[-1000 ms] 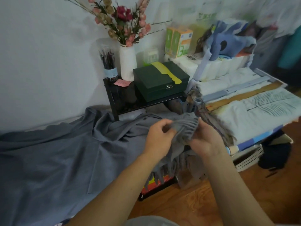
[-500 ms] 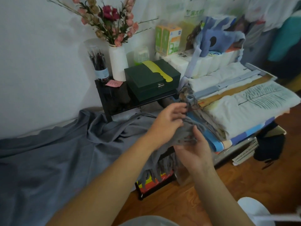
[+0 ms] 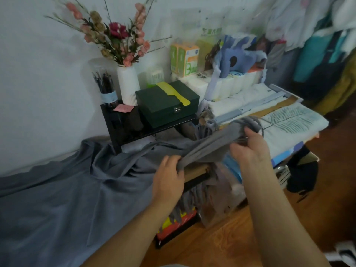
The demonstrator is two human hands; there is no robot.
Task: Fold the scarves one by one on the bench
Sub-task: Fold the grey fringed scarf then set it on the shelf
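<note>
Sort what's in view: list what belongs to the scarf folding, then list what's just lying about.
In the job:
- grey scarf, stretched between both hands
- left hand, gripping one end
- right hand, gripping the other end

Lying about:
- white vase of flowers
- green box
- pen jar
- folded white cloth
- grey sheet

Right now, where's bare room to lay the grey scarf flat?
Best patch: the grey sheet left of the left hand, below the black shelf. Crowded: the shelf holds a white vase and green box; folded linens fill the area behind the right hand. Both hands grip the grey scarf.
</note>
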